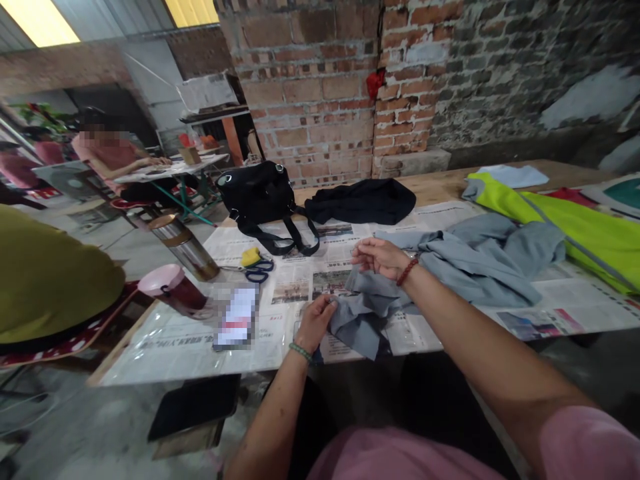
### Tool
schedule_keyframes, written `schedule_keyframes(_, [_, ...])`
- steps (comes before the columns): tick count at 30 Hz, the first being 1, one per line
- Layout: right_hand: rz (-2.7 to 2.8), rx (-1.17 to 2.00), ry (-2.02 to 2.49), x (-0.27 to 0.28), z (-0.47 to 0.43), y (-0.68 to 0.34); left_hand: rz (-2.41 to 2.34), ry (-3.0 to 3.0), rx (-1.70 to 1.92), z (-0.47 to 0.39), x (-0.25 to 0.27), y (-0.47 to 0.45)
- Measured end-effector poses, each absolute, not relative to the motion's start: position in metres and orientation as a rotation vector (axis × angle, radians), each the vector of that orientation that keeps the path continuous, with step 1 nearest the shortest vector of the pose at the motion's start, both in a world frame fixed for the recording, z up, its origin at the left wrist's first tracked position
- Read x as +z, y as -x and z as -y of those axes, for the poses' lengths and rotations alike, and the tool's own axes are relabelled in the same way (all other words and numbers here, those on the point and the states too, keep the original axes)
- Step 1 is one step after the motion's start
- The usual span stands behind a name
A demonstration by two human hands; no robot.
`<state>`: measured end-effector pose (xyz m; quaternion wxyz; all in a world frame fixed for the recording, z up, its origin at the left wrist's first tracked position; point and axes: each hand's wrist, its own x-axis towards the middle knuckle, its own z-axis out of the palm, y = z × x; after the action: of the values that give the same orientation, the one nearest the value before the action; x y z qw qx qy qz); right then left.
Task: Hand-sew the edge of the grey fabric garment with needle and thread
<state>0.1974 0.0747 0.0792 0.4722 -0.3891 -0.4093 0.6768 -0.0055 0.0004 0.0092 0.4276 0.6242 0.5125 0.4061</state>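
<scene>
A crumpled grey cloth garment (490,257) lies across the newspaper-covered table, and a loose part of it reaches toward me. My left hand (316,323), with a green bead bracelet at the wrist, pinches the left edge of that grey cloth near the table's front. Above and to the right, my right hand (381,259) is raised over the cloth, a red bead bracelet on its wrist. Its thumb and fingertips are closed together. Whatever is between them is too small to make out.
Left of my hands lie blue-handled scissors (260,270), a yellow item (251,257), a phone (237,317), a lidded cup (175,290) and a steel flask (185,247). Behind are a black bag (257,192) and dark cloth (363,201). A yellow-green vest (560,223) lies right.
</scene>
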Motion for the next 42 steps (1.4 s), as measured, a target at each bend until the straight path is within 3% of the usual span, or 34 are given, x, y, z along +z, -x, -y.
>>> schedule_keyframes(17, [1.016,1.241,0.926,0.126,-0.109,-0.228,-1.255,-1.524,1.029,-0.002,0.005,0.006])
schedule_keyframes(35, [0.865,0.865,0.917,0.104,-0.119,-0.233,-1.204,-1.494,1.032,-0.002,0.004,0.005])
schedule_keyframes(42, [1.585,1.062,1.242,0.072,-0.081,-0.218,-1.098,-1.309,1.036,-0.002,0.001,0.004])
